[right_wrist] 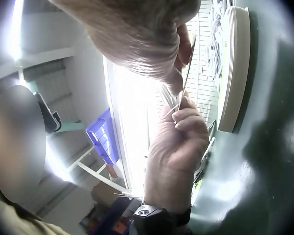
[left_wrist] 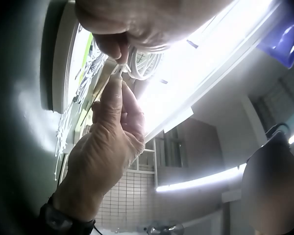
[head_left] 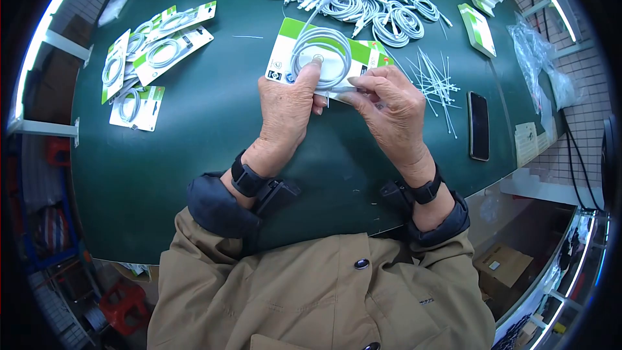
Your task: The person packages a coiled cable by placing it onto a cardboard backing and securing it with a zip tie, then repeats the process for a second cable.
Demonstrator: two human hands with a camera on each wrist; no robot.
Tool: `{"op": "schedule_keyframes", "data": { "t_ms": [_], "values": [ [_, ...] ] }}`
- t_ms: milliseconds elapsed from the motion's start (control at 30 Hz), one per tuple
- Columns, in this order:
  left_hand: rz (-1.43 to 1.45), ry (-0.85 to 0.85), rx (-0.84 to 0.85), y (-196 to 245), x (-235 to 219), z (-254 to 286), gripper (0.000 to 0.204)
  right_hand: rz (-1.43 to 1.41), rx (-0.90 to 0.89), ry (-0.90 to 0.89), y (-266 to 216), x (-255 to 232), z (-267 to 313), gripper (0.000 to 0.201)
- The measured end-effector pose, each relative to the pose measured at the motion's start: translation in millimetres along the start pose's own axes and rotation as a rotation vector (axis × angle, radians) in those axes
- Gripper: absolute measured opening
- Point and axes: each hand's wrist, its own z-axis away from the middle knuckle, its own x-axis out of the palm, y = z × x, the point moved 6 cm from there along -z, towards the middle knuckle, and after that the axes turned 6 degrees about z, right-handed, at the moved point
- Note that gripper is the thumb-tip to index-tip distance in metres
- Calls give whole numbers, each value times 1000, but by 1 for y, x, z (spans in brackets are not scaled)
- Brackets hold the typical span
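In the head view my left hand holds a green-and-white packaging card with a coiled white cable lying over its front. My left thumb presses inside the loop, and the fingers are behind the card. At the coil's lower right edge, my right hand pinches a slim white end between thumb and forefinger. I cannot tell whether this is a tie or a plug. A thin white strip pokes out below the card. In the right wrist view, the fingertips of both hands are close together.
Carded cables are heaped on the left of the green table. Loose coiled cables lie at the back. White cable ties are scattered to the right, near a phone, stacked cards and clear plastic bags.
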Motion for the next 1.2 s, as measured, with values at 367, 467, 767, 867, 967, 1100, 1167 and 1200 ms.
{"op": "schedule_keyframes", "data": {
  "t_ms": [367, 467, 767, 867, 967, 1100, 1167, 1200],
  "values": [
    [-50, 43, -1, -5, -2, 0, 16, 96, -136, 19, -5, 4, 1, 26],
    [-61, 56, 3, -7, -3, -1, 16, 265, -273, 67, -21, -1, -3, 29],
    [-92, 16, 69, -5, 0, 3, 17, 234, -371, -10, -35, 13, 6, 20],
    [-107, 7, 119, -4, 2, 5, 19, 231, -365, -9, -33, 11, 6, 19],
    [-113, -11, 126, -6, 2, 6, 21, 235, -362, -14, -33, 11, 7, 18],
    [-118, -26, 204, -6, 4, 6, 22, 244, -371, -1, -33, 12, 9, 18],
    [-125, -30, 202, -4, 5, 7, 22, 249, -390, 18, -36, 12, 10, 19],
    [-130, -26, 177, -2, 5, 8, 21, 221, -396, 20, -37, 12, 11, 19]
  ]
}}
